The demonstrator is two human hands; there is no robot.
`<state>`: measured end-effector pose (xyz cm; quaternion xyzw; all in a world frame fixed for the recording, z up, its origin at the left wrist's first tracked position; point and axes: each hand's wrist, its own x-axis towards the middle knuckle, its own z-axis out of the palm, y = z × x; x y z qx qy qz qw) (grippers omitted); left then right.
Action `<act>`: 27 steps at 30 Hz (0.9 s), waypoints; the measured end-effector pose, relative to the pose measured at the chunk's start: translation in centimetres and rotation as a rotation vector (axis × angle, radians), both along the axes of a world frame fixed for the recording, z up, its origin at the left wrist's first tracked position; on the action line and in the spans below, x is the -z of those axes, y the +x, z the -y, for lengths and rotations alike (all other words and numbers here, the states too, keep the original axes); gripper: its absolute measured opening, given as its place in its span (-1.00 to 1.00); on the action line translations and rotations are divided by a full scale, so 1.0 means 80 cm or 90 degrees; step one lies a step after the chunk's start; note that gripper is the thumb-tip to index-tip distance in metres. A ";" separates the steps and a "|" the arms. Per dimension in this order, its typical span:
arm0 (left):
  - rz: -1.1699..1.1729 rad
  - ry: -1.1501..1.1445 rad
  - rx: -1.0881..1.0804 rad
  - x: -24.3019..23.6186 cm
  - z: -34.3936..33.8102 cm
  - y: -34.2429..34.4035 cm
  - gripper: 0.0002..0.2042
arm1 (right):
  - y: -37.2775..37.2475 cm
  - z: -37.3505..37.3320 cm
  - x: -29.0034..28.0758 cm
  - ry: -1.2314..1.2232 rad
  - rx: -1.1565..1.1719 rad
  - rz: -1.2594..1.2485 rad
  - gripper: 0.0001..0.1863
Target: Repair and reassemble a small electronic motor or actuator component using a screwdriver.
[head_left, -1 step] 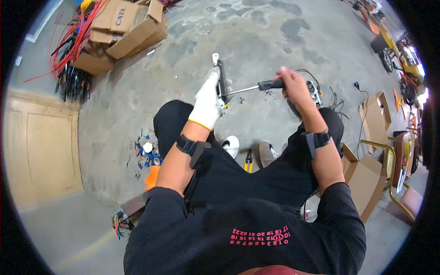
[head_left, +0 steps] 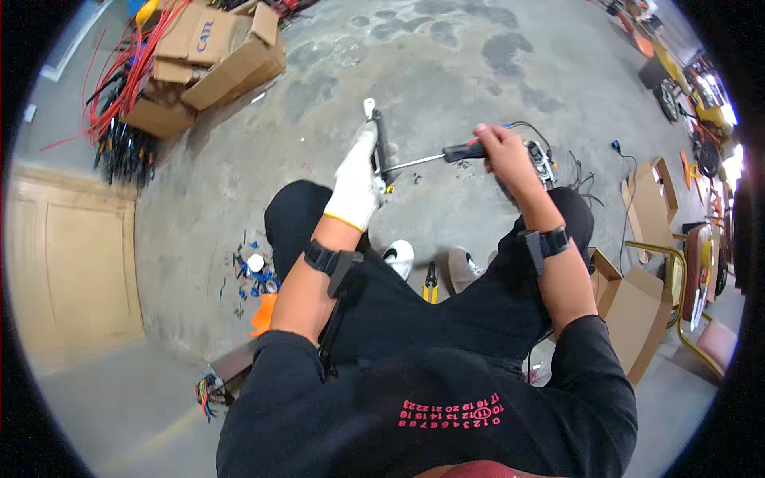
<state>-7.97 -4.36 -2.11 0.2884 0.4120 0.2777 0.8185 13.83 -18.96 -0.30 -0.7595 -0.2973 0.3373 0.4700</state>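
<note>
Bridging both hands (head_left: 358, 177) (head_left: 504, 151): black-handled screwdriver (head_left: 459, 152)

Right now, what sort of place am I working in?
Probably a workshop or repair area: a stained, concrete-looking floor, cardboard boxes beside tangled red wires, and the screwdriver in your right hand.

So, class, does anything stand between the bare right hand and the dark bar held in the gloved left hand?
Nothing visible blocks the way. Only the black-handled screwdriver, gripped in the right hand, spans the gap, its shaft reaching the dark bar near the end closer to the person; the left hand holds that bar.
</note>
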 end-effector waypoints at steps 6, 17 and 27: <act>0.041 0.026 0.001 0.011 -0.001 -0.002 -0.70 | 0.006 0.002 0.006 0.306 -0.047 0.001 -0.61; 0.054 -0.021 -0.022 0.009 -0.004 -0.001 -0.69 | -0.002 -0.005 0.010 0.353 -0.015 0.008 -0.66; -0.005 -0.014 -0.032 -0.003 0.002 0.004 -0.63 | 0.000 0.004 -0.002 0.312 -0.061 -0.015 -0.56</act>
